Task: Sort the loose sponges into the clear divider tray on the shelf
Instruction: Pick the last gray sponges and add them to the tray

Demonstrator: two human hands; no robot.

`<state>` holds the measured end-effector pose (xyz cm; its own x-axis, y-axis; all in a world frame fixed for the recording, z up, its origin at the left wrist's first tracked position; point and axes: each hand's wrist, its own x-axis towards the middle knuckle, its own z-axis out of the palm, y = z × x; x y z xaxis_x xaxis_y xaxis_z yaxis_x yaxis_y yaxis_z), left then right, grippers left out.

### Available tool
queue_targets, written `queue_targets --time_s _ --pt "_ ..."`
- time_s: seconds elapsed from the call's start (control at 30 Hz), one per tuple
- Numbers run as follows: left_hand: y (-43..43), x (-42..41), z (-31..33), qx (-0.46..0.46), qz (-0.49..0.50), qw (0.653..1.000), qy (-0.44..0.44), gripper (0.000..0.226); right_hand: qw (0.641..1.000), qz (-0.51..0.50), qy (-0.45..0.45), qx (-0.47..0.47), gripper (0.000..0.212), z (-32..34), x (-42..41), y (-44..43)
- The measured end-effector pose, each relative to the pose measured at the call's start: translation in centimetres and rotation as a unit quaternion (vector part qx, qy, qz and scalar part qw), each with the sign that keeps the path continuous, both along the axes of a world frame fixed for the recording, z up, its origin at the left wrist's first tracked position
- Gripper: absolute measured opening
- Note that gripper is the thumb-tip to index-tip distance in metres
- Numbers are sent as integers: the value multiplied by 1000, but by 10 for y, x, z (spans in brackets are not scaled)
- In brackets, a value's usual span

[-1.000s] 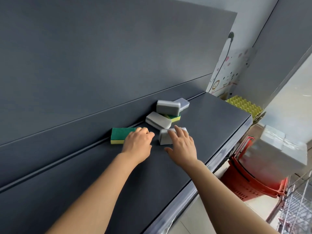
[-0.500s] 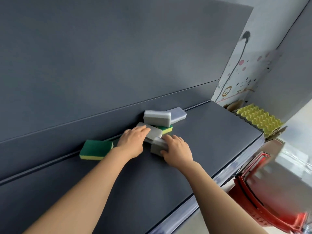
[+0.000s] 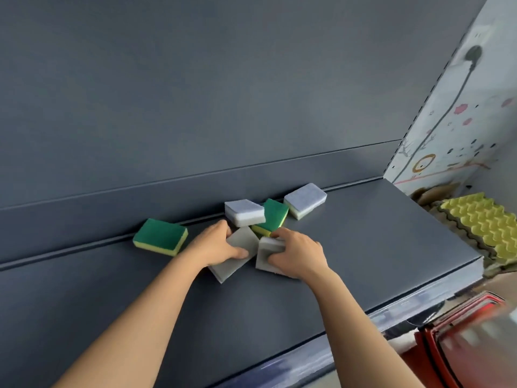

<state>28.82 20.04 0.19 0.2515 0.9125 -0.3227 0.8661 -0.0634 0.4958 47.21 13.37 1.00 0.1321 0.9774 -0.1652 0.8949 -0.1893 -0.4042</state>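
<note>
Several sponges lie on a dark grey shelf (image 3: pixel 349 247). My left hand (image 3: pixel 214 245) grips a grey sponge (image 3: pixel 237 254) at its upper left end. Beside it, my right hand (image 3: pixel 298 252) closes on another grey sponge (image 3: pixel 265 252). A green-and-yellow sponge (image 3: pixel 161 236) lies alone to the left by the back wall. Behind my hands, a grey-white sponge (image 3: pixel 244 212) leans on a second green-and-yellow sponge (image 3: pixel 272 217). A further grey-white sponge (image 3: pixel 305 200) sits at the back right. No clear divider tray is in view.
The shelf's back panel (image 3: pixel 195 107) rises directly behind the sponges. The front edge (image 3: pixel 391 312) runs diagonally at lower right. Yellow wavy foam (image 3: pixel 481 228) lies past the shelf's right end. A red basket (image 3: pixel 461 345) sits below at the bottom right.
My left hand has left the green sponge and moved right onto a grey sponge. My right hand has closed around its grey sponge. The view has shifted towards the shelf.
</note>
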Motion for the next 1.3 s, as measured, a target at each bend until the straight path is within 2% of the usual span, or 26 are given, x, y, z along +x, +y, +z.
queue_targets --time_s 0.13,0.27,0.5,0.6,0.77,0.93,1.17,1.3 --pt "-23 -17 1 -47 64 989 -123 64 994 41 80 -67 27 7 0 7" --pt "-49 -49 10 -65 141 954 -256 50 971 67 221 -67 23 15 -20 8" --pt "-97 -124 22 -13 292 866 -406 36 897 155 413 -33 61 14 -85 -3" --pt "-124 -156 20 29 357 832 -423 37 874 202 442 -25 67 13 -122 -10" --pt "-178 -219 16 90 432 781 -443 39 851 253 460 -5 51 18 -200 -31" --pt "-239 -287 14 129 488 736 -452 40 823 283 493 -17 49 21 -285 -66" --pt "-318 -381 13 173 544 683 -456 39 802 325 499 -42 44 17 -402 -127" --pt "-359 -434 12 187 558 669 -454 39 789 340 508 -60 44 14 -463 -161"
